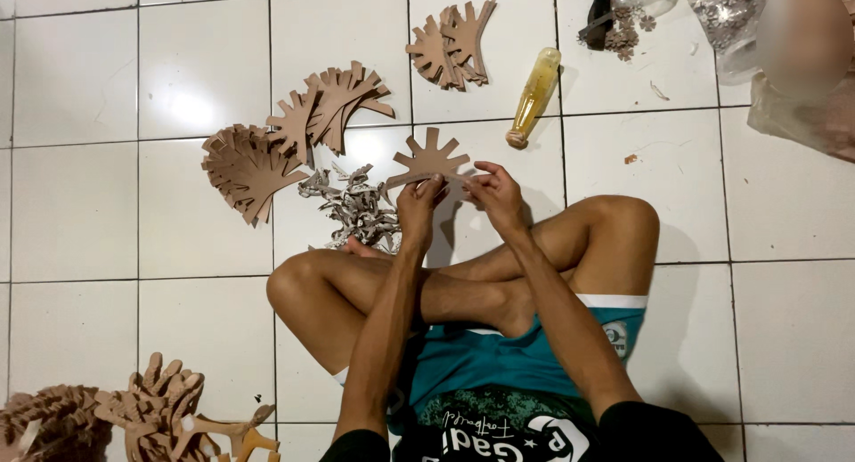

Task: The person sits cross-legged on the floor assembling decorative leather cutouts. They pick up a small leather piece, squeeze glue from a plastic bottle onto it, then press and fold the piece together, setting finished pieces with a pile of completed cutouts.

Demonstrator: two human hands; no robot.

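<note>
Left hand (pixel 419 205) and right hand (pixel 495 193): both pinching brown fan-shaped cardboard cutout (pixel 429 159), held above crossed legs over white tiled floor (pixel 80 204). Cutout stacks (pixel 254 163) lie left of it; shredded scrap pile (pixel 354 208) just beside left hand; yellow bottle (pixel 533 97) beyond.

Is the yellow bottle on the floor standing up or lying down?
Lying down. The yellow bottle rests on its side on the white tile floor, its long body flat and slanted, the cap end pointing toward the person.
</note>
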